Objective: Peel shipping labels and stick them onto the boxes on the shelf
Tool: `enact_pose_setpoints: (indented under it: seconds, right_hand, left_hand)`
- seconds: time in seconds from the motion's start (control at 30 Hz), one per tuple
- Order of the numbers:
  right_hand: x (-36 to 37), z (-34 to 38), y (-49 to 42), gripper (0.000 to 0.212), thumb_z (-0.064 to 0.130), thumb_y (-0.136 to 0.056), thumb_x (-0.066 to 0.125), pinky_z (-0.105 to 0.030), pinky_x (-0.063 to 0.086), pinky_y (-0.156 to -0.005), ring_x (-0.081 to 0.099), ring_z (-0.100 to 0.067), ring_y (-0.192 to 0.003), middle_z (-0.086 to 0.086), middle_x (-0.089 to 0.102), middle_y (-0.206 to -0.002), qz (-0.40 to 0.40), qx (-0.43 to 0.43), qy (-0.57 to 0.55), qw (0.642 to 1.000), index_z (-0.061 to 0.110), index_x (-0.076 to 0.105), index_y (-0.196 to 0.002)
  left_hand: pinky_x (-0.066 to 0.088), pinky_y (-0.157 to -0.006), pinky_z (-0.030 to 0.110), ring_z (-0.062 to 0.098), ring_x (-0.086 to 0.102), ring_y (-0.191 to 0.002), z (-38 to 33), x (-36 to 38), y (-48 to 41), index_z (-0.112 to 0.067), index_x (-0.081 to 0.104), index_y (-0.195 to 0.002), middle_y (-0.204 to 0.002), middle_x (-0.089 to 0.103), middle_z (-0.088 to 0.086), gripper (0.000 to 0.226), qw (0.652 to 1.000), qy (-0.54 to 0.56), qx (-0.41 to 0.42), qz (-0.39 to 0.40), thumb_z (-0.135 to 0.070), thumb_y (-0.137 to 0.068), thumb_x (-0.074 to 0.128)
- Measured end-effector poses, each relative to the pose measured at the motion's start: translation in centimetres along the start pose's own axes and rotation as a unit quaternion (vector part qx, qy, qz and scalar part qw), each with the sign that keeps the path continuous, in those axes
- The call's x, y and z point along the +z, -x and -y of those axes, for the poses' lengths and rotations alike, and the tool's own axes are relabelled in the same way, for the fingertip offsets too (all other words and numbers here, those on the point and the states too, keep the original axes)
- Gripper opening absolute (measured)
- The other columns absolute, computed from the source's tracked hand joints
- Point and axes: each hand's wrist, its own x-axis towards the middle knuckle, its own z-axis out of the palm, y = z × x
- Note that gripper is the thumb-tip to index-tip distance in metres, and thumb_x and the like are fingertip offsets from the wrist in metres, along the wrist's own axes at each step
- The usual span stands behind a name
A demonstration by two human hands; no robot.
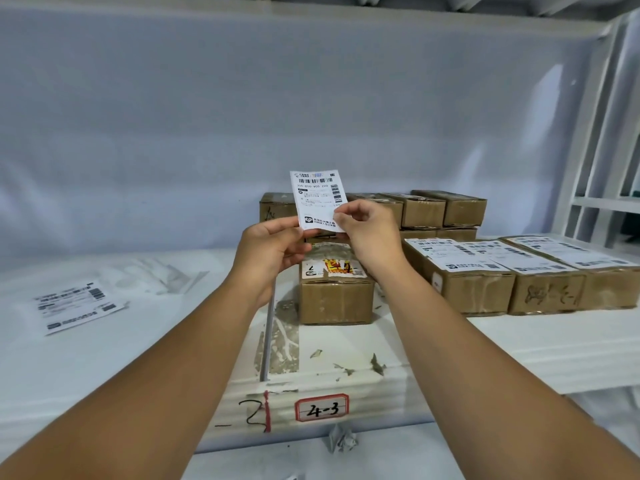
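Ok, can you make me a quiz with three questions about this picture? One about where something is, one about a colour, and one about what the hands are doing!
1. Where do the spare shipping labels lie?
A. on the floor
B. on the shelf, left of the arms
C. in a drawer

2. What colour is the border of the 4-3 tag?
A. green
B. blue
C. red

3. How is the raised shipping label held?
A. by the left hand and the right hand together
B. by one hand only
C. nobody holds it

Answers:
1. B, they lie flat on the white shelf, left of the left arm.
2. C, a red outline frames the number.
3. A, both hands pinch its lower edge.
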Motion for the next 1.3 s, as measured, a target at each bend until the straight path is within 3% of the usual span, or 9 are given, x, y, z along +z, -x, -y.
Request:
enact_pose_setpoints:
  seconds: [0.17, 0.53, 0.7, 0.93, 1.13, 1.3]
  right_hand:
    - [-0.03, 0.06, 0.29, 0.006, 0.015, -0.09, 0.062, -0.027, 0.057, -0.075, 0.064, -0.007, -0.081, 0.004, 0.068, -0.101, 0.017, 0.013, 0.013, 1.0, 0.018, 0.067, -0.089]
    - [0.02, 0.0, 0.58, 0.009, 0.012, -0.089, 0.063, -0.019, 0.057, -0.069, 0.064, -0.006, -0.074, 0.005, 0.065, -0.1, 0.047, 0.034, 0.002, 0.998, 0.013, 0.07, -0.095]
    - [0.09, -0.08, 0.61, 0.008, 0.012, -0.089, 0.063, -0.033, 0.059, -0.073, 0.065, -0.006, -0.073, 0.002, 0.069, -0.103, 0.038, 0.039, -0.001, 0.999, 0.018, 0.068, -0.088]
    - [-0.01, 0.01, 0.75, 0.012, 0.013, -0.087, 0.066, -0.04, 0.059, -0.073, 0.065, -0.008, -0.077, 0.004, 0.068, -0.103, 0.038, 0.039, 0.007, 0.999, 0.024, 0.066, -0.081]
    - [-0.18, -0.11, 0.64, 0.01, 0.014, -0.088, 0.065, -0.028, 0.056, -0.076, 0.064, -0.014, -0.094, 0.002, 0.068, -0.107, 0.015, 0.017, 0.016, 1.0, 0.023, 0.067, -0.086]
    - [-0.28, -0.25, 0.54, 0.009, 0.014, -0.088, 0.065, -0.032, 0.057, -0.081, 0.064, -0.012, -0.095, 0.005, 0.067, -0.104, 0.004, 0.022, 0.008, 1.0, 0.022, 0.069, -0.088]
  left_hand:
    - [0.052, -0.058, 0.016, 0.006, 0.061, -0.061, -0.12, -0.08, 0.13, -0.022, 0.067, -0.091, -0.083, 0.075, -0.005, 0.023, 1.0, -0.008, -0.004, 0.012, -0.005, -0.093, 0.053]
    - [0.052, -0.061, 0.016, 0.002, 0.056, -0.054, -0.26, -0.01, 0.33, -0.021, 0.07, -0.089, -0.083, 0.074, -0.005, 0.021, 1.0, -0.017, -0.015, 0.006, -0.004, -0.088, 0.058]
    - [0.049, -0.069, 0.024, 0.005, 0.053, -0.061, 0.02, -0.13, 0.18, -0.024, 0.07, -0.085, -0.083, 0.073, -0.005, 0.023, 0.999, -0.033, -0.021, -0.007, -0.005, -0.088, 0.058]
    - [0.047, -0.069, 0.024, 0.008, 0.051, -0.068, 0.26, -0.2, -0.12, -0.026, 0.07, -0.09, -0.088, 0.072, -0.007, 0.02, 0.997, -0.065, -0.025, -0.031, -0.009, -0.088, 0.059]
    - [0.047, -0.065, 0.022, 0.008, 0.05, -0.066, 0.11, -0.13, -0.04, -0.024, 0.069, -0.087, -0.086, 0.072, -0.005, 0.018, 0.997, -0.047, -0.035, -0.049, -0.013, -0.091, 0.057]
    - [0.046, -0.064, 0.021, 0.007, 0.047, -0.066, 0.12, -0.29, -0.08, -0.021, 0.07, -0.091, -0.085, 0.074, -0.006, 0.011, 0.998, -0.04, -0.035, -0.033, -0.02, -0.091, 0.059]
